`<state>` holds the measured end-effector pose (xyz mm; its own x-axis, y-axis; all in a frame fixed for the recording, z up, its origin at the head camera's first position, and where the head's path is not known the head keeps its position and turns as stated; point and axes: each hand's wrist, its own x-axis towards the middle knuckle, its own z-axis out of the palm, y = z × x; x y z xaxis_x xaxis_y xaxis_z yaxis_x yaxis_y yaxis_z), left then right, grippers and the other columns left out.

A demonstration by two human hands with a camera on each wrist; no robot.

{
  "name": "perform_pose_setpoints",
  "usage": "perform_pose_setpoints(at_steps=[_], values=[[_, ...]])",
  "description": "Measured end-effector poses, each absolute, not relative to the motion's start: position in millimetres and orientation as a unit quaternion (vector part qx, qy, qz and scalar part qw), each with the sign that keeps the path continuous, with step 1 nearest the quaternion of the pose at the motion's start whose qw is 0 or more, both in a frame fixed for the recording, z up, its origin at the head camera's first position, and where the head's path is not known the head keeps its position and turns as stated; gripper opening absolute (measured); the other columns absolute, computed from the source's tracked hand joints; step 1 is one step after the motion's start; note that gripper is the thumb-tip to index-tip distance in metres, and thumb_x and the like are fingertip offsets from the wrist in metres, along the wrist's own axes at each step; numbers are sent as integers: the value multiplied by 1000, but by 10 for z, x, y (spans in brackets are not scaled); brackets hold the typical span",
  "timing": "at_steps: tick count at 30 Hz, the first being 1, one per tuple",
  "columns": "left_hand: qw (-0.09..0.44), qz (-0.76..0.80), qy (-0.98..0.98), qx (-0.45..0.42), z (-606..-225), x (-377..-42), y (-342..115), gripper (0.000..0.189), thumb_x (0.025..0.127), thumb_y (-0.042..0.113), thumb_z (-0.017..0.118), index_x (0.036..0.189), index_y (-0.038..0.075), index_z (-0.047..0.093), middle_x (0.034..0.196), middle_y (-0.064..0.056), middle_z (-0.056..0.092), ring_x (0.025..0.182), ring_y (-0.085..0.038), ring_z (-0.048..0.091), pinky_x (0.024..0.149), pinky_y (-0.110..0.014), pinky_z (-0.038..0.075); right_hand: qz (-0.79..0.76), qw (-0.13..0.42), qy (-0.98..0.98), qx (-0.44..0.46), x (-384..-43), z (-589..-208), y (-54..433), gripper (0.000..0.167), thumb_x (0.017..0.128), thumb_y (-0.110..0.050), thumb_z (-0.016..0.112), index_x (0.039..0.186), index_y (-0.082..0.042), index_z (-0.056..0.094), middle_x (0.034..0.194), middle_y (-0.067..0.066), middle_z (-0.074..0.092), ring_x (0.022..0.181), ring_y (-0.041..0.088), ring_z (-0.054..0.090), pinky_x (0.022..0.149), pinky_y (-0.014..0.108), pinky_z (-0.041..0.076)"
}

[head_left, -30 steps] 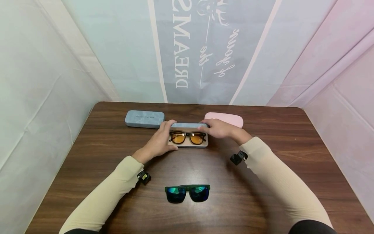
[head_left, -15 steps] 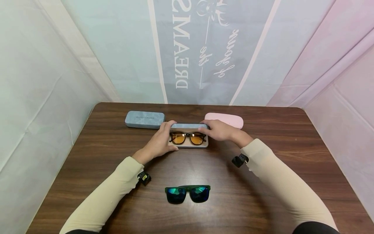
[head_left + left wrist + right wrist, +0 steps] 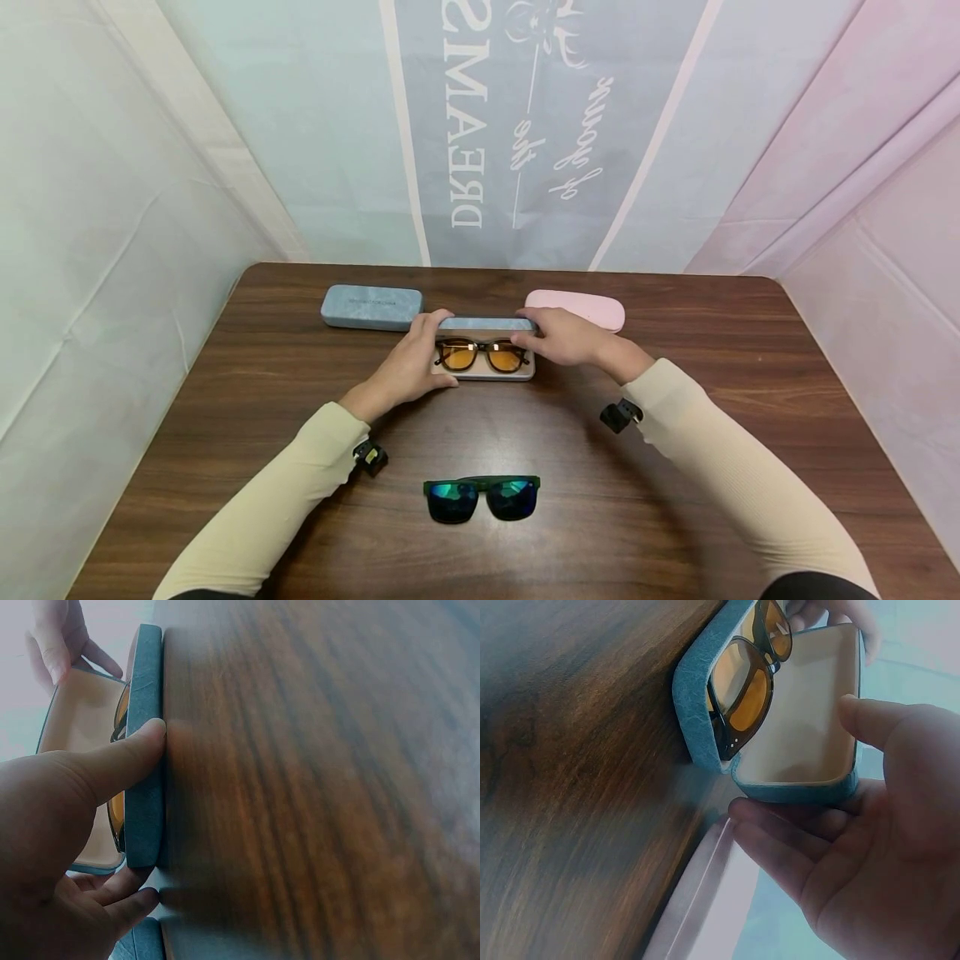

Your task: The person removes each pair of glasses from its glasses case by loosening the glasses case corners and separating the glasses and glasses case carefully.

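An eyeglass case (image 3: 495, 377) lined in beige stands open near the middle back of the table, its blue lid (image 3: 799, 705) raised. Inside lie glasses (image 3: 482, 345) with dark frames and orange lenses. My left hand (image 3: 405, 362) grips the left end of the case's base, thumb along its front wall in the left wrist view. With my right hand (image 3: 564, 335) I hold the lid's right end; the thumb (image 3: 874, 724) is at its edge and the fingers are behind. Sunglasses (image 3: 482, 483) with blue-green mirrored lenses lie nearer to me.
A closed blue eyeglass case (image 3: 372, 307) lies at the back left, close to my left fingers. Behind my right hand is a closed pink case (image 3: 576, 308). The brown wooden table (image 3: 300, 392) ends at a fabric backdrop (image 3: 345, 167).
My right hand and forearm have shifted very slightly right and toward me, still holding the lid. The left hand, the glasses and the sunglasses stay where they were.
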<state>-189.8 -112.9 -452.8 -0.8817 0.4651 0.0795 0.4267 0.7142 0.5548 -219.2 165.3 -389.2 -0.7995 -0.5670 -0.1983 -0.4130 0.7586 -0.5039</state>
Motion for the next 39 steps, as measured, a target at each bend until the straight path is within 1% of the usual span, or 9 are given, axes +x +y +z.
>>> perform_pose_setpoints(at_steps=[12,17,19,22,24,26,29,33,39], values=[[34,291,926,238,-4526,-1899,-1121,100,81,28,89,154,13,23,141,-21,36,75,-21,49,77,-43,48,-214,148,922,-285,-2159,-3876,1686,55,104,-25,62,144,8,48,103,8,64,91,23,57,87,43,46],[36,291,927,235,-4521,-1900,-1122,99,81,28,89,154,13,24,141,-21,37,76,-22,49,78,-43,48,-210,142,924,-286,-2140,-3848,1691,53,103,-26,63,143,7,50,105,8,65,91,23,57,86,42,46],[37,291,927,234,-4516,-1899,-1119,99,81,28,89,154,14,23,141,-21,37,79,-22,50,81,-44,49,-211,138,924,-288,-2129,-3839,1693,51,103,-25,63,142,6,51,106,9,65,91,23,57,86,42,46],[39,292,927,232,-4512,-1899,-1117,99,81,28,89,154,14,23,142,-21,36,81,-24,51,83,-45,49,-212,132,923,-294,-2111,-3832,1703,49,102,-24,64,141,4,52,112,11,66,96,24,59,90,44,47],[41,293,927,230,-4511,-1897,-1117,99,81,27,89,154,14,23,142,-21,36,82,-24,51,85,-45,49,-210,127,923,-297,-2100,-3828,1710,49,102,-24,64,141,4,52,117,12,66,103,24,60,95,46,47],[42,294,927,229,-4510,-1894,-1117,99,81,27,89,154,14,23,142,-21,36,81,-24,51,84,-45,49,-209,126,923,-298,-2087,-3822,1718,50,102,-24,64,141,5,52,121,14,65,108,25,61,97,48,47],[43,294,927,229,-4509,-1892,-1118,98,82,27,88,154,15,23,142,-21,36,81,-24,51,85,-45,49,-211,124,922,-299,-2068,-3804,1730,47,102,-23,64,139,4,54,121,14,65,110,27,61,97,48,47],[43,294,927,230,-4506,-1891,-1118,98,82,27,88,154,16,23,142,-21,36,81,-24,51,85,-44,49,-213,119,921,-303,-2048,-3781,1742,42,101,-22,65,135,2,56,117,13,65,106,27,60,93,47,47],[44,295,927,228,-4501,-1892,-1119,98,81,27,88,154,14,23,142,-21,36,80,-23,51,84,-44,49,-203,118,925,-299,-2014,-3751,1763,53,102,-25,64,143,6,51,135,18,61,124,31,58,104,50,45]])
